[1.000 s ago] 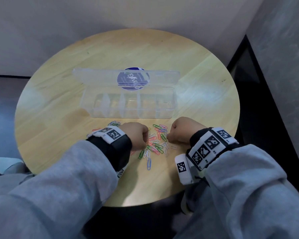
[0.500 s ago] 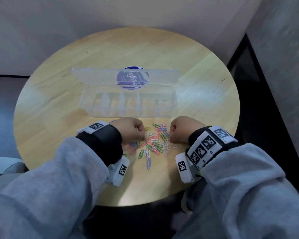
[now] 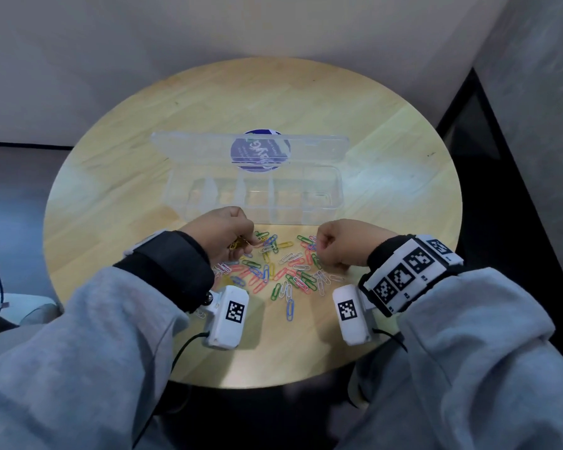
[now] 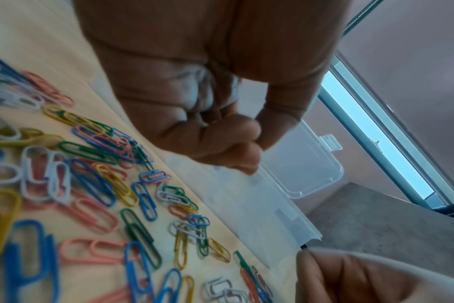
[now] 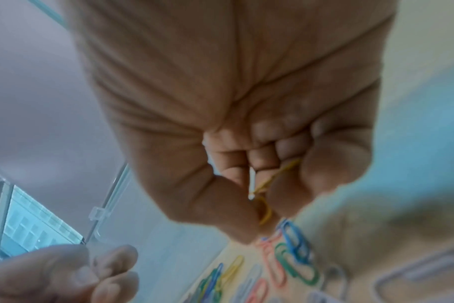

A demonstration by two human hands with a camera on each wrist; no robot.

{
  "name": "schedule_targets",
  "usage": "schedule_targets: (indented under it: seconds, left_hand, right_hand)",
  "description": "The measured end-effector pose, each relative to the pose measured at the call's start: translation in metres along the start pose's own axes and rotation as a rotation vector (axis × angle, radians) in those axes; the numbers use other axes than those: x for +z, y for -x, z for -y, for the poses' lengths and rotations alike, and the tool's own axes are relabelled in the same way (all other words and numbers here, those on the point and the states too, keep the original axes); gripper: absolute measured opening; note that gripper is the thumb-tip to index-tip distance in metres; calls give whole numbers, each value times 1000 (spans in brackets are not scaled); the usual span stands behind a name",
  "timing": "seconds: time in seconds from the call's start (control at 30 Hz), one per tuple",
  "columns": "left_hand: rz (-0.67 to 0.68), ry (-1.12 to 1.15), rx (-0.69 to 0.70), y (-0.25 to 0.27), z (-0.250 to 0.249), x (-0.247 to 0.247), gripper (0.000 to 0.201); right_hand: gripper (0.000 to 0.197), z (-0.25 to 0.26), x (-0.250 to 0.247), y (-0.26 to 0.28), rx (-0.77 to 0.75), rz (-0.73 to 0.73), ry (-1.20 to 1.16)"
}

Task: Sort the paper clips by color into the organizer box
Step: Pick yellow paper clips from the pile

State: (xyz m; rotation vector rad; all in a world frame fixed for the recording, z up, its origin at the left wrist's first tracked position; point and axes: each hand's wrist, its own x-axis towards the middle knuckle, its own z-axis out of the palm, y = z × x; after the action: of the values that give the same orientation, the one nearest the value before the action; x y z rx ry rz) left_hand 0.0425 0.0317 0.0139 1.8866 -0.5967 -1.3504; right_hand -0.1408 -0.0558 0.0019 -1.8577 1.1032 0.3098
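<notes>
My left hand [image 3: 223,233] pinched yellow clips [image 3: 236,245], and my right hand [image 5: 246,143] was curled round another yellow clip [image 5: 266,211]. The paper clips [image 3: 283,271] lay heaped on the table [image 3: 387,141], just in front of the open clear organizer box [image 3: 257,203], whose compartments looked empty. I judged them light, stiff and slippery, likely to tangle, best pinched singly across the wire loops. The round wooden top sat in a corner between pale walls.

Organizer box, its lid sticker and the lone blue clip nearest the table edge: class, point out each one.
organizer box [image 3: 319,213]: head view, front wall.
lid sticker [image 3: 260,151]: head view, sticker's middle.
blue clip [image 3: 290,310]: head view, clip's middle.
</notes>
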Motion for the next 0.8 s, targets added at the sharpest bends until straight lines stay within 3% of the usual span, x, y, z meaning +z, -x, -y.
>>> schedule_targets:
  seconds: [0.2, 0.37, 0.43, 0.53, 0.8]
  left_hand:
    - [-35, -53, -36, 2, 4, -2, 26]
    - [-22, -552, -10, 0, 4, 0, 10]
    - [-46, -805, 72, 0, 6, 5, 10]
    - [-37, -973, 114, 1, 9, 16, 5]
    - [-2, -1195, 114, -6, 11, 32, 16]
  right_hand:
    - [32, 7, 4, -7, -1, 74, -343]
    - [26, 17, 10, -12, -27, 81, -410]
    - [18, 21, 12, -13, -74, 39, -277]
    - [6, 26, 13, -14, -162, -78, 18]
    - [28, 34, 15, -26, -127, -103, 365]
